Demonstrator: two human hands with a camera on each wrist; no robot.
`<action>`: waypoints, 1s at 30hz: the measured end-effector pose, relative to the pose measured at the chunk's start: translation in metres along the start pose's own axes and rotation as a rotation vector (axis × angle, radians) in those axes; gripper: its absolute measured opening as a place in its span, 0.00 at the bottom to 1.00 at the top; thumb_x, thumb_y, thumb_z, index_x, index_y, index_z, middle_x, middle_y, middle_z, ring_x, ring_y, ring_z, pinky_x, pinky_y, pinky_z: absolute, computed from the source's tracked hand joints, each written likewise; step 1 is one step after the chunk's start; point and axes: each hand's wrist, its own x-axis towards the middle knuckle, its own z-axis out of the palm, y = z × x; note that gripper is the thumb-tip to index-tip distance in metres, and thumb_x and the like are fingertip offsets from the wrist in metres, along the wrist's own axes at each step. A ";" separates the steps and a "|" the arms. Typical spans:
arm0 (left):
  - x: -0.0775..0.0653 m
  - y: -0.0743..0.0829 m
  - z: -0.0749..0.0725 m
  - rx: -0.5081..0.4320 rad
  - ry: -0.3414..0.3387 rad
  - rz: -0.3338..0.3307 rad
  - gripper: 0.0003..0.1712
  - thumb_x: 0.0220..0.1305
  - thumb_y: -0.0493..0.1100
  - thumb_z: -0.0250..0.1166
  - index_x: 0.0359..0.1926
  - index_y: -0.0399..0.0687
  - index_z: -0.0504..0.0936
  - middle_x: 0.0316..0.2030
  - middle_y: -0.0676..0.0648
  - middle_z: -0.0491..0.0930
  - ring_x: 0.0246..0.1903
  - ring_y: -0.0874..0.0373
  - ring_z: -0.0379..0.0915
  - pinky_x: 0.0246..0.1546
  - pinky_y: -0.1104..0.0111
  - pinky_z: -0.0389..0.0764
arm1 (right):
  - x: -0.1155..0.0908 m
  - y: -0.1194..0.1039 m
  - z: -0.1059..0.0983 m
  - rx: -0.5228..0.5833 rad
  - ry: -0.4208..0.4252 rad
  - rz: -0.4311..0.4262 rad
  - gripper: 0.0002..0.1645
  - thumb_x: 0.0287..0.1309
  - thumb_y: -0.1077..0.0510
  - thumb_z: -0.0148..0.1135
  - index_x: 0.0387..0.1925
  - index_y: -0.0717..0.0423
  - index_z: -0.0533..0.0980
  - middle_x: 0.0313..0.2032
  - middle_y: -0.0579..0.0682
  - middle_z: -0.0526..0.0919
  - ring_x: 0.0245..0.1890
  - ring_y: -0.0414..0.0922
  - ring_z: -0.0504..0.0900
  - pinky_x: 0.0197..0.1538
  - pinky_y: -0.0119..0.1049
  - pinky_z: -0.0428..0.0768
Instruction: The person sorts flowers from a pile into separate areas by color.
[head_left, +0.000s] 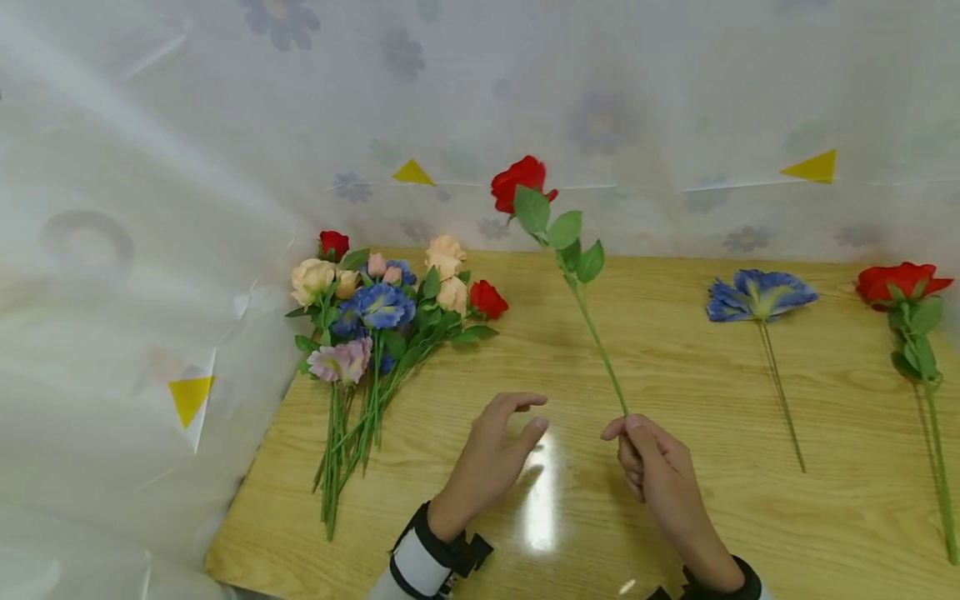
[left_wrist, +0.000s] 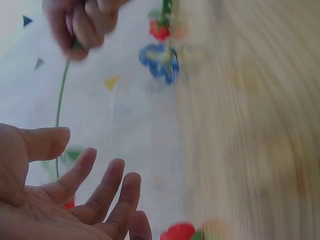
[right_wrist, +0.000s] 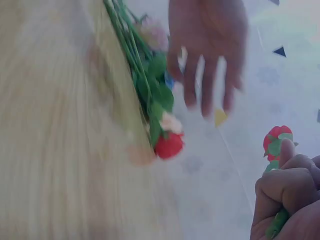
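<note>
One red rose (head_left: 570,257), upper middle of the head frame, its lower stem pinched between thumb and fingers of the right hand (head_left: 663,479); presumably light, springy in the stem, soft in the petals, best taken by the bare lower stem below the leaves. One left hand (head_left: 491,454), lower middle, fingers apart, holding nothing. One blue flower (head_left: 761,298), right. One second rose (head_left: 922,358), far right. One flower pile (head_left: 382,307), left: two red blooms visible, the rest overlapping, no sure count.
</note>
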 end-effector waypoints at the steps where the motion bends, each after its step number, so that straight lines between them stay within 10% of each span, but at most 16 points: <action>1: -0.001 -0.003 -0.005 0.016 0.033 -0.006 0.20 0.75 0.56 0.55 0.63 0.59 0.74 0.60 0.51 0.74 0.61 0.48 0.70 0.59 0.49 0.72 | -0.001 -0.001 -0.008 -0.016 0.017 -0.007 0.26 0.80 0.54 0.33 0.41 0.71 0.73 0.15 0.49 0.56 0.09 0.48 0.50 0.09 0.36 0.55; 12: -0.005 -0.044 -0.074 0.551 0.395 -0.159 0.18 0.69 0.46 0.64 0.56 0.43 0.80 0.53 0.35 0.78 0.51 0.37 0.75 0.51 0.42 0.73 | -0.025 -0.011 -0.088 -0.035 0.451 0.068 0.25 0.76 0.49 0.43 0.41 0.66 0.77 0.13 0.45 0.60 0.09 0.47 0.46 0.11 0.42 0.44; 18: -0.007 -0.065 -0.094 0.729 0.485 -0.203 0.18 0.68 0.42 0.65 0.53 0.35 0.81 0.48 0.31 0.79 0.46 0.34 0.77 0.45 0.46 0.79 | -0.041 -0.018 -0.130 -0.212 0.779 0.294 0.24 0.74 0.42 0.43 0.39 0.49 0.81 0.13 0.43 0.60 0.09 0.46 0.47 0.13 0.42 0.46; 23: -0.007 -0.075 -0.097 0.812 0.493 -0.228 0.19 0.67 0.41 0.64 0.53 0.31 0.80 0.47 0.29 0.79 0.45 0.32 0.76 0.45 0.44 0.78 | -0.049 -0.021 -0.158 -0.500 0.881 0.460 0.24 0.77 0.43 0.32 0.30 0.27 0.74 0.13 0.38 0.60 0.07 0.38 0.53 0.11 0.36 0.54; 30: -0.006 -0.088 -0.099 0.905 0.522 -0.198 0.12 0.66 0.34 0.63 0.47 0.30 0.82 0.43 0.29 0.76 0.38 0.33 0.75 0.34 0.46 0.78 | -0.061 -0.004 -0.195 -0.649 0.866 0.457 0.26 0.79 0.47 0.27 0.28 0.15 0.63 0.19 0.30 0.59 0.10 0.33 0.55 0.12 0.31 0.56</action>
